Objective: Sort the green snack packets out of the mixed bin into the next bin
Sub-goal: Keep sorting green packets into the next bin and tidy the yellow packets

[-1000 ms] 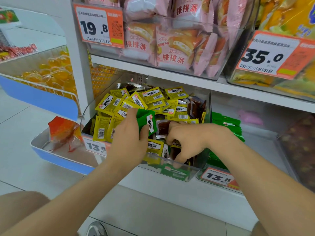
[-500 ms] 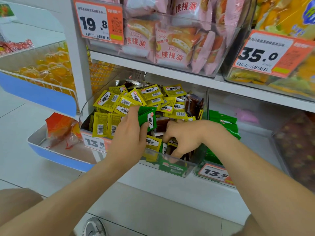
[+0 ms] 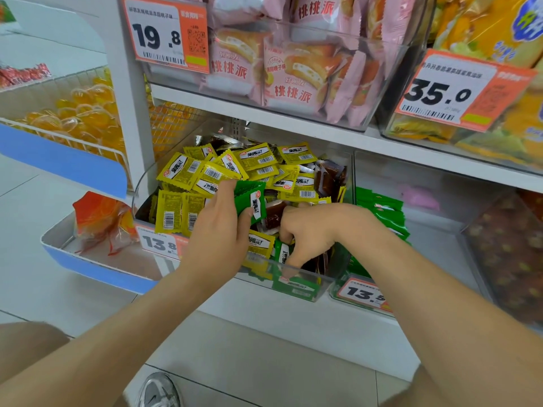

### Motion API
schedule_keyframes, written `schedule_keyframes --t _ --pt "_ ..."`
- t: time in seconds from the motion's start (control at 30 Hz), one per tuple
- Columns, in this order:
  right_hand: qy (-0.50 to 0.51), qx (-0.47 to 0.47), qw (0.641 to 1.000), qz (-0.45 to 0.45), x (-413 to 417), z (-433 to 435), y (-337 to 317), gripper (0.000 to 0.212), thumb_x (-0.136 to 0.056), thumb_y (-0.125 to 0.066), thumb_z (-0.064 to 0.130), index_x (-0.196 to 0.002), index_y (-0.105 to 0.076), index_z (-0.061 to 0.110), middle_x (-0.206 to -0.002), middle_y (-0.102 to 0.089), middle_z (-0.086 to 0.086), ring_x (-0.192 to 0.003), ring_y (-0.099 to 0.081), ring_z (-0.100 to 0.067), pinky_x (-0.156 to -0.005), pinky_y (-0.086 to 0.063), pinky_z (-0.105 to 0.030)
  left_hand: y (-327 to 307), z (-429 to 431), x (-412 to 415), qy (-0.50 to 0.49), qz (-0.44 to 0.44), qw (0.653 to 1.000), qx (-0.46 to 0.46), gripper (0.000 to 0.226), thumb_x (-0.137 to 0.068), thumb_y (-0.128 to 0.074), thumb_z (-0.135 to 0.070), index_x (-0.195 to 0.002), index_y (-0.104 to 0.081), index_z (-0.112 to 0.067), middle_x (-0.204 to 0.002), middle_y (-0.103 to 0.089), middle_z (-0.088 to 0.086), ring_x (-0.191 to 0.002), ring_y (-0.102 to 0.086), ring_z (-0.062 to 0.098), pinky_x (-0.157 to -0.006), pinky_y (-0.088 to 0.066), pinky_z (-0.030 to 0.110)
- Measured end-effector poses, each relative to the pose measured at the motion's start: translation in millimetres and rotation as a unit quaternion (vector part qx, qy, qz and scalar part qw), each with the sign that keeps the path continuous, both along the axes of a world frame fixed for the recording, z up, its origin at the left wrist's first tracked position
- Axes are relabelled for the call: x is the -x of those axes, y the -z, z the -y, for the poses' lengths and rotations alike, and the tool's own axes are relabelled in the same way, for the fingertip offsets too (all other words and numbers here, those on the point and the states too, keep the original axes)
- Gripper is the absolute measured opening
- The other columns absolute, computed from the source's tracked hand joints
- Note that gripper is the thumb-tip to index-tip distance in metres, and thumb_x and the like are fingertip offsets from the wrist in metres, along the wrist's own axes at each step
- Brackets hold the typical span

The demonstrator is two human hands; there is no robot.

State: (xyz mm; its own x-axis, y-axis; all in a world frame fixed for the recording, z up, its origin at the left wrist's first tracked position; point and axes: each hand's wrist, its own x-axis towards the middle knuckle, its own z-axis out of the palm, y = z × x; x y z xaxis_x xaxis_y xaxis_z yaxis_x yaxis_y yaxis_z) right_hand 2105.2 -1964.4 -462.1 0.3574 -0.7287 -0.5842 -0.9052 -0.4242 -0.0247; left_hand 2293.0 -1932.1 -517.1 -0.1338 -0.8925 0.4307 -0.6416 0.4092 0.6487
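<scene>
On lower shelf, mixed bin (image 3: 321, 284) holds yellow pkts (image 3: 188, 171), brown pkts (image 3: 329, 177) & a few green ones. L hand (image 3: 217, 230) is over bin's middle, thumb & fingers pinching a green pkt stack (image 3: 252, 201) held just above the pile. R hand (image 3: 314, 233) is at 3 o'clock of L hand, fingers curled down into front of pile, tips touching a loose green pkt (image 3: 282, 255); can't tell if it's pinched. Next bin (image 3: 435, 251) sits just beside mixed bin at its 3 o'clock, w/ green pkt pile (image 3: 379, 205) along its near-left side.
</scene>
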Motion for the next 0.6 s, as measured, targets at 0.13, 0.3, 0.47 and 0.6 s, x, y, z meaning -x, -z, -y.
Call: schedule_keyframes --t 0.13,0.3,0.47,0.6 --pt "0.001 0.019 0.999 0.05 8 -3 3 0.064 -0.073 -0.075 0.072 -0.074 -0.061 0.01 -0.102 -0.057 -0.017 -0.097 -0.055 -0.036 -0.08 -0.053 -0.047 -1 0 1 -0.001 0.001 1.0 -0.002 0.038 -0.106 -0.055 -0.02 -0.14 -0.04 -0.014 -0.116 -0.065 0.004 -0.097 -0.061 0.024 -0.076 -0.054 0.047" --pt "0.03 0.094 0.972 0.213 15 -11 1 0.032 -0.08 -0.077 0.064 -0.069 -0.068 0.035 -0.088 -0.065 -0.012 -0.081 -0.06 -0.026 -0.072 -0.05 -0.046 -5 5 0 -0.01 -0.044 0.999 -0.025 0.034 -0.105 -0.058 -0.018 -0.135 -0.043 -0.013 -0.113 -0.067 0.002 -0.095 -0.065 0.024 -0.074 -0.054 0.041" --pt "0.127 0.204 0.911 0.335 23 -20 -9 0.042 -0.085 -0.074 0.062 -0.099 -0.075 0.023 -0.093 -0.072 -0.007 -0.085 -0.066 -0.024 -0.084 -0.055 -0.044 -16 14 -5 -0.043 -0.114 0.991 -0.064 0.032 -0.104 -0.061 -0.023 -0.133 -0.048 -0.015 -0.1 -0.064 -0.011 -0.075 -0.065 -0.001 -0.058 -0.046 0.008" --pt "0.208 0.257 0.846 0.419 27 -24 -7 0.047 -0.08 -0.066 0.067 -0.11 -0.075 0.031 -0.1 -0.078 0.005 -0.091 -0.073 -0.023 -0.086 -0.059 -0.052 -23 16 -7 -0.038 -0.108 0.991 -0.066 0.037 -0.103 -0.062 -0.027 -0.137 -0.051 -0.019 -0.109 -0.065 -0.009 -0.079 -0.059 -0.011 -0.06 -0.044 0.002"
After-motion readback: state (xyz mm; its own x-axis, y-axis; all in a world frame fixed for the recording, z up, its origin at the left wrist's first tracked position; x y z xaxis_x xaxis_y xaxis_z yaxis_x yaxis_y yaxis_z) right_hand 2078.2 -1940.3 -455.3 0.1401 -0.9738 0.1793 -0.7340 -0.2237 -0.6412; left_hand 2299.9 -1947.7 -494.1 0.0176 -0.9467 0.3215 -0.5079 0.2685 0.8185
